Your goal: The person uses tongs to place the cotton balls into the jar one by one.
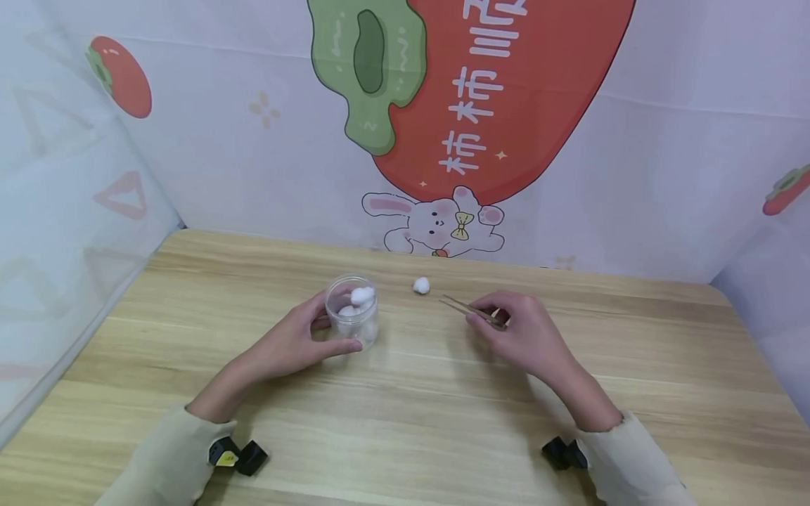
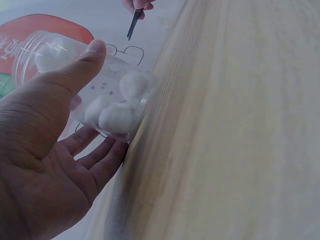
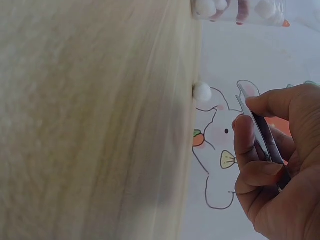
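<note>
My left hand (image 1: 294, 344) grips a clear plastic jar (image 1: 353, 330), thumb on the near side and fingers round the far side. Inside it, several white cotton balls (image 2: 117, 116) show through the wall, and the jar's top has no lid on it. My right hand (image 1: 522, 334) pinches a pair of metal tweezers (image 3: 262, 130) between thumb and fingers. The tweezers' tips point left, a little apart, with nothing between them. One loose cotton ball (image 1: 420, 285) lies on the table between the jar and the tweezers, apart from both.
The wooden table (image 1: 405, 429) ends at the back against a light cloth (image 1: 240, 161) printed with a rabbit and a big red persimmon. Similar cloth hangs at the left and right. Each sleeve carries a small black wrist device (image 1: 249, 457).
</note>
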Available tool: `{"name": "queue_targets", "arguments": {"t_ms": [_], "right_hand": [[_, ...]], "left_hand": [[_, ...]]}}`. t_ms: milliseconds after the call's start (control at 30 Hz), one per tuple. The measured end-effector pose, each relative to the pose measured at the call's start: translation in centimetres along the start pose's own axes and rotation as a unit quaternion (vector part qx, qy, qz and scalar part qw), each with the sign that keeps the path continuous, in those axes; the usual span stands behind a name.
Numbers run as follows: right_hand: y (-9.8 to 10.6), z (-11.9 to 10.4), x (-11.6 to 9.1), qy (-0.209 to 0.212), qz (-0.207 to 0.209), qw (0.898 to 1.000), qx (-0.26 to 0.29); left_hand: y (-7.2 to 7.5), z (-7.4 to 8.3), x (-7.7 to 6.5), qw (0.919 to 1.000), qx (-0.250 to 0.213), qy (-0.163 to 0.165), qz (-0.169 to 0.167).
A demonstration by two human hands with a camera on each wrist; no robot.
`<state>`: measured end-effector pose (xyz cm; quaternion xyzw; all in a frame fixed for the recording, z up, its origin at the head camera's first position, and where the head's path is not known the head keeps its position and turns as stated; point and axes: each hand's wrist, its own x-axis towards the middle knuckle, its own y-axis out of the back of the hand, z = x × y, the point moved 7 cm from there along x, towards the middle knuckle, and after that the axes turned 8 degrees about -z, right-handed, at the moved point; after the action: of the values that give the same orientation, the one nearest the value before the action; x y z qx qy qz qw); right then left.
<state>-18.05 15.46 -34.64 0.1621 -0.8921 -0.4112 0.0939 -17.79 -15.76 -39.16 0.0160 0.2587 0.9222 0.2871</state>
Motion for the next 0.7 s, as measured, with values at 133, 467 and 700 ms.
{"name": "queue_targets", "arguments": {"t_ms": [133,467,700], "right_hand": [[-0.3,0.8,0.4,-0.015,-0.01,1.0,-0.002],[-0.6,1.9,1.2,-0.036,-0.015,0.999,-0.012],[-1.0,1.9,1.7,-0.039,-0.017,0.999,-0.014]], "left_hand": [[0.0,0.0,0.0,1.0,-0.002,0.0,0.0],[0.0,-0.1,0.2,1.0,-0.004,0.0,0.0],[0.0,-0.1,0.1,1.0,-0.003,-0.004,0.002]]}}
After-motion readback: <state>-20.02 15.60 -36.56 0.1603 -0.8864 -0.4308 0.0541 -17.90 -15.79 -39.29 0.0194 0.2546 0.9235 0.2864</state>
